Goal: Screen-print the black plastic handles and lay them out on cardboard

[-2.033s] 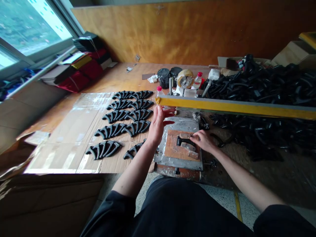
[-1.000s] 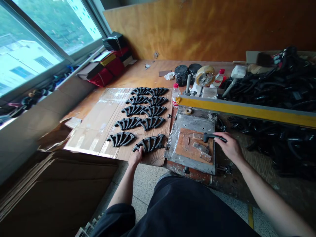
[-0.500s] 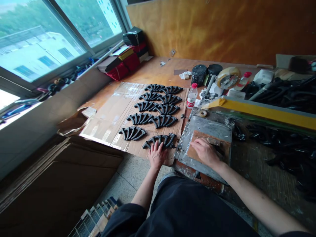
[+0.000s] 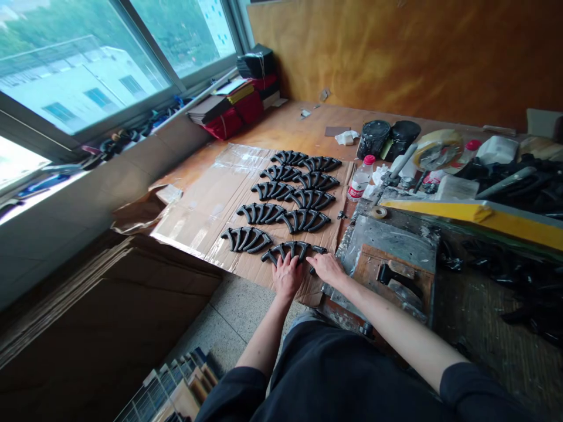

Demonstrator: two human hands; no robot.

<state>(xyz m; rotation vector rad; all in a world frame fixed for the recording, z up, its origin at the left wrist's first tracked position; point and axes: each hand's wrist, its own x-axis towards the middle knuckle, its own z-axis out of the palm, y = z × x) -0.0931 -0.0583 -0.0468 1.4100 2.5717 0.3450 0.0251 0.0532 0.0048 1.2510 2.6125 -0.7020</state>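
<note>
My left hand rests with fingers spread on the near edge of a fanned row of black curved parts, each with a short crosspiece at its far end. At the row's right end, my right hand has its fingers closed about a like black part, much of which is hidden under the fingers. More rows of these parts lie on a flat cardboard sheet. To the right, a single black part sits on a brown board over a grey metal plate.
A red-capped bottle and two black tins stand behind the plate. A yellow-edged bar crosses the right side, with heaps of black parts beyond and below it. Stacked cardboard leans at the left.
My right hand has moved left from the brown board to the right end of the near row. The left hand stays on that row. The whole view has shifted slightly.
</note>
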